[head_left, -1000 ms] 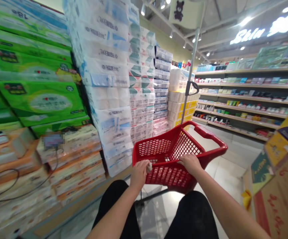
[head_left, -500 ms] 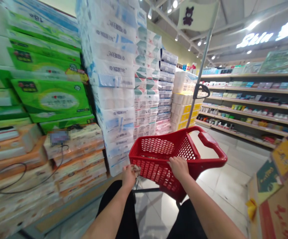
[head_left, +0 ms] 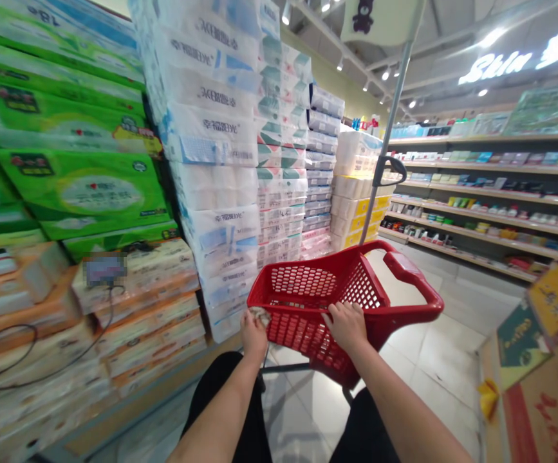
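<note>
In front of my knees stands a small red shopping cart with a perforated plastic basket. My right hand is closed over its near rim, around the middle of the side. A crumpled greyish-white cloth is pinched in my left hand and pressed against the cart's near left corner. Part of the cloth is hidden behind my fingers. The cart's red push handle is at the right, and a grey pole with a pale bear flag rises behind the basket.
Tall stacks of white paper rolls and green tissue packs line the left. A blurred-out device with a black cable lies on orange-and-white packs. Stocked shelves fill the back right; cardboard boxes stand near right.
My left hand has moved slightly up with the cloth, from the corner's outer side to just below the rim. My right hand stays on the rim. The view has shifted slightly.
</note>
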A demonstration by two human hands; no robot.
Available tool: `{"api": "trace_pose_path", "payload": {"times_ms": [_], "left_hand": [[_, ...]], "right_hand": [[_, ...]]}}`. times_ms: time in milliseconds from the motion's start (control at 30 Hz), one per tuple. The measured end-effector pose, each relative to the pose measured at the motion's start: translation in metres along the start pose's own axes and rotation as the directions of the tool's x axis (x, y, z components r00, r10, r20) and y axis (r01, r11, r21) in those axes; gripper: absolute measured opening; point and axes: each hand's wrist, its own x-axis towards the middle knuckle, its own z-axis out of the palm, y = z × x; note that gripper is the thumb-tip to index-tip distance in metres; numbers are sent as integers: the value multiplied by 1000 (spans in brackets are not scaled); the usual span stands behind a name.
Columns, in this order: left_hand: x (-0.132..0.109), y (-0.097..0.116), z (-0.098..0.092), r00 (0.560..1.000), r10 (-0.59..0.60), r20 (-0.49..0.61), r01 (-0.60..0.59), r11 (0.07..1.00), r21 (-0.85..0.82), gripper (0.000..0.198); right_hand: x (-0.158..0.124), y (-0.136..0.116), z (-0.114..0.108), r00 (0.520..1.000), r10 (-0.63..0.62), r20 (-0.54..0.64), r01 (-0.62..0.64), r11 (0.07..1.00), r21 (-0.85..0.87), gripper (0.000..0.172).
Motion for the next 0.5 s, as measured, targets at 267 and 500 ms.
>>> {"api": "trace_pose_path", "payload": {"times_ms": [267, 500], "left_hand": [[-9, -2, -4, 997, -56, 49, 58, 998, -37, 26], [-7, 7, -7, 999, 21, -41, -24, 998, -66, 20]], "right_hand": [[-3, 0, -2, 1000, 1, -1, -1, 1000, 23, 27], [-5, -1, -1, 999, -10, -52, 10, 1000, -14, 26]]}}
